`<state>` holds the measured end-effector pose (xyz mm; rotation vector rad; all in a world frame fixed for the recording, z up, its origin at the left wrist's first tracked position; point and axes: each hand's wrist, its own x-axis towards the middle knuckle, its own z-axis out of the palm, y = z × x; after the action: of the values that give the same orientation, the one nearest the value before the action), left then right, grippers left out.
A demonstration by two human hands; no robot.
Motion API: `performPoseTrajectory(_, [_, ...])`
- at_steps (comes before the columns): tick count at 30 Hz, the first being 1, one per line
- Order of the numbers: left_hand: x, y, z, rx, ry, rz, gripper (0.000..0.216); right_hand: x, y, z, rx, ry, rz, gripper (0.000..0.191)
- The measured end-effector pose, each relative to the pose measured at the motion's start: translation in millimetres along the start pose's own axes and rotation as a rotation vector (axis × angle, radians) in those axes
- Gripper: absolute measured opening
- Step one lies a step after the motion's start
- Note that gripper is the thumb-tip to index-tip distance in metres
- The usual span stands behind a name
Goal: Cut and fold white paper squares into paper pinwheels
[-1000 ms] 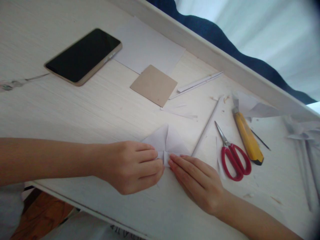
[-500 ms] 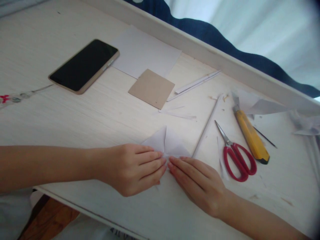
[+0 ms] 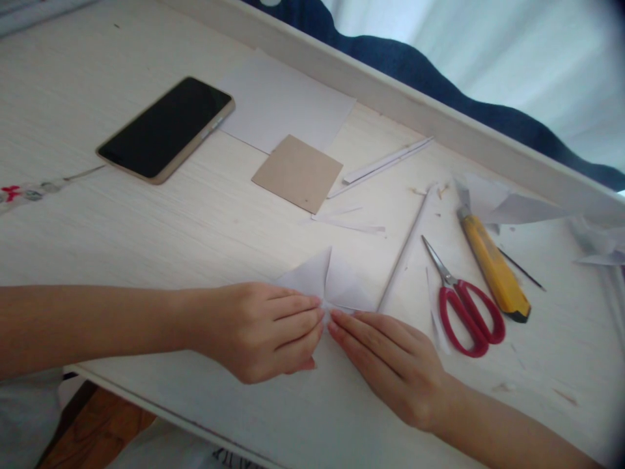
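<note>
A small white piece of paper (image 3: 344, 283) with slits or folds running to its middle lies on the white table under my fingertips. My left hand (image 3: 276, 329) presses on its left side, fingers together and thumb tucked below. From the right, my right hand (image 3: 385, 358) meets it, fingertips close together on the paper near its centre. The two hands almost touch, and they cover the lower part of the paper. A thin rolled paper stick (image 3: 407, 251) lies just beyond my right fingers.
Red-handled scissors (image 3: 471, 316) and a yellow utility knife (image 3: 495, 264) lie to the right. Farther back are a brown cardboard square (image 3: 297, 174), a white sheet (image 3: 288, 101), folded paper strips (image 3: 388, 161) and a phone (image 3: 166, 130). A raised ledge (image 3: 390, 98) borders the far side.
The paper's upper point has shifted slightly to the right and its slit looks more curved. My hands have barely moved; the whole view has drifted a little.
</note>
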<state>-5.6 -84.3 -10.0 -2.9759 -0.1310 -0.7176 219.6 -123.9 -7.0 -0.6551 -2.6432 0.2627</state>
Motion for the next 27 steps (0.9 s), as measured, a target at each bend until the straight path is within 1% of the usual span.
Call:
performPoseTrajectory(4, [0.0, 0.5, 0.0, -0.017, -0.004, 0.000, 0.024, -0.6, -0.7, -1.0, -0.007, -0.013, -0.004, 0.029])
performPoseTrajectory(9, [-0.3, 0.6, 0.4, -0.025, 0.006, -0.014, 0.024, 0.5, -1.3, -2.5, -0.008, 0.004, -0.008, 0.031])
performPoseTrajectory(16, [-0.2, 0.3, 1.1, -0.030, 0.003, -0.008, 0.025, 1.5, -0.7, -1.9, -0.010, 0.006, -0.008, 0.029])
performPoseTrajectory(21, [0.0, 0.2, 1.0, -0.027, 0.017, -0.008, 0.025, -0.6, -0.1, -0.4, -0.009, -0.012, 0.004, 0.029])
performPoseTrajectory(27, [-0.6, -0.3, 0.9, -0.035, 0.005, -0.011, 0.026, -2.9, -0.1, 0.9, -0.003, -0.020, -0.003, 0.029])
